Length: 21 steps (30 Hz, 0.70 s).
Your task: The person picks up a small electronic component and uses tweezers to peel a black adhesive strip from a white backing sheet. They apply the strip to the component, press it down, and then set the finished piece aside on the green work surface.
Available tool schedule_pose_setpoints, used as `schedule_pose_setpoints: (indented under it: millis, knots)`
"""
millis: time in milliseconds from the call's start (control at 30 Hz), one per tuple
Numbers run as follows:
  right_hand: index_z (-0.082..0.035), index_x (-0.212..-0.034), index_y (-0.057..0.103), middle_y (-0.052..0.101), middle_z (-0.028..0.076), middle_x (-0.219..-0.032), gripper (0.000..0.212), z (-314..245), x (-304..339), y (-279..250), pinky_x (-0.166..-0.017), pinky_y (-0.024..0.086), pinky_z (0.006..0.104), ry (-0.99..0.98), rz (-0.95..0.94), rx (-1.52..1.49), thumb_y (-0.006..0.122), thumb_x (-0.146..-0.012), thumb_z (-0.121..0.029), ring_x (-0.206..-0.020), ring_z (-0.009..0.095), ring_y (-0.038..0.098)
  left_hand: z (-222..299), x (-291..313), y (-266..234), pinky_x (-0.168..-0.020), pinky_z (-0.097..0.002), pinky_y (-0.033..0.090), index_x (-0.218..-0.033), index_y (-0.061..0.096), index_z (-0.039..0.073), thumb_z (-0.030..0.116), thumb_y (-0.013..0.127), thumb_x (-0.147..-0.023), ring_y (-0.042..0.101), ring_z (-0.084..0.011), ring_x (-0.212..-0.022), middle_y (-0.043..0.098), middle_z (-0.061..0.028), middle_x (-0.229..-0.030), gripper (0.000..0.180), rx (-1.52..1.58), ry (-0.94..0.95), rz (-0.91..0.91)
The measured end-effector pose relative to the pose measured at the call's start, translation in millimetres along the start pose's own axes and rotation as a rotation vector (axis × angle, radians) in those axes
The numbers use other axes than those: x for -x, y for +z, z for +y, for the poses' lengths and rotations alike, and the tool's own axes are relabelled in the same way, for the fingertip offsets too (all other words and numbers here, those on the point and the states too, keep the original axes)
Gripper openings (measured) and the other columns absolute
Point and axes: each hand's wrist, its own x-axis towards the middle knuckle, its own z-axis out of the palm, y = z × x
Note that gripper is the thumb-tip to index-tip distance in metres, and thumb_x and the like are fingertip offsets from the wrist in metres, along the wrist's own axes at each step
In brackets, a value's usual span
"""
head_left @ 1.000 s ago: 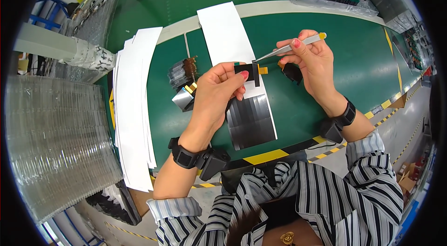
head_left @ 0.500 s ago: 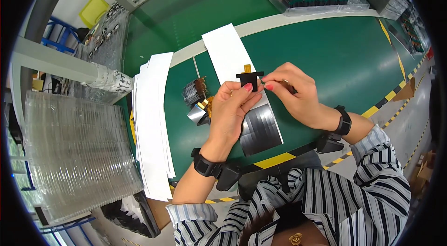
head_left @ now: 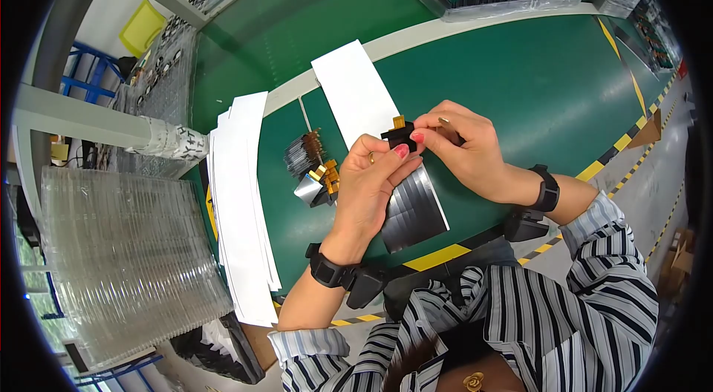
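Change: the tweezers seen in the right hand (head_left: pixel 468 151) a second ago are gone from view; both hands have closed in on the small black part (head_left: pixel 399 136).
Left hand (head_left: pixel 371 184): fingers curled, thumb and fingertip pinching the part from below.
Right hand: fingertips closed on the part's right side.
Part location: held above the dark strip (head_left: pixel 416 206) on the green table (head_left: pixel 535 87).
Nearby: heap of similar parts (head_left: pixel 312 169), white sheets (head_left: pixel 241 191).
Meaning: work appears to have moved from tool handling to bare-finger fitting.

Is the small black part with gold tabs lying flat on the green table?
No, the small black part with gold tabs is pinched above the green table between left hand and right hand.
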Motion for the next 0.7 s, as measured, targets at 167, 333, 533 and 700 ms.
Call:
schedule_pose_setpoints:
  millis: [167,333,533,700]
  knots:
    - [0.003,-0.082,0.058,0.052,0.001,-0.073,0.007,-0.9,1.0,0.2,-0.045,0.029,0.0171,0.048,-0.017,-0.047,0.059,-0.076,0.000,-0.054,0.003,0.041,0.2,2.0,-2.7,-0.079,-0.0293,0.049,-0.084,0.046,0.004,-0.001,0.052,-0.081,0.059,-0.0181,-0.085,0.059,-0.0094,-0.088,0.009,-0.057,0.016,-0.053]
    - [0.002,-0.077,0.056,0.049,0.000,-0.070,0.005,-1.0,-2.1,-2.4,-0.045,0.029,0.0176,0.024,-0.008,0.009,0.060,-0.075,0.000,-0.053,0.002,0.038,1.3,3.4,9.6,-0.072,-0.0228,0.046,-0.086,0.050,0.002,0.000,0.057,-0.079,0.055,-0.0127,-0.078,0.057,-0.0051,-0.087,0.010,-0.609,0.554,0.150]
    - [0.002,-0.078,0.055,0.048,0.000,-0.070,0.005,-0.5,0.6,1.0,-0.045,0.029,0.0180,0.000,-0.032,-0.013,0.059,-0.075,0.001,-0.053,0.003,0.037,3.7,3.3,-4.9,-0.065,-0.0202,0.040,-0.085,0.058,0.003,0.002,0.063,-0.074,0.047,-0.0090,-0.069,0.055,-0.0027,-0.085,0.012,-0.963,0.670,0.186]
    - [0.002,-0.078,0.056,0.049,0.000,-0.070,0.005,0.9,1.9,1.1,-0.045,0.029,0.0173,-0.025,-0.072,0.025,0.059,-0.075,0.002,-0.053,0.002,0.038,4.5,5.9,-3.6,-0.063,-0.0199,0.039,-0.086,0.060,0.003,0.004,0.063,-0.074,0.046,-0.0081,-0.067,0.057,-0.0024,-0.082,0.013,-0.960,0.543,0.181]
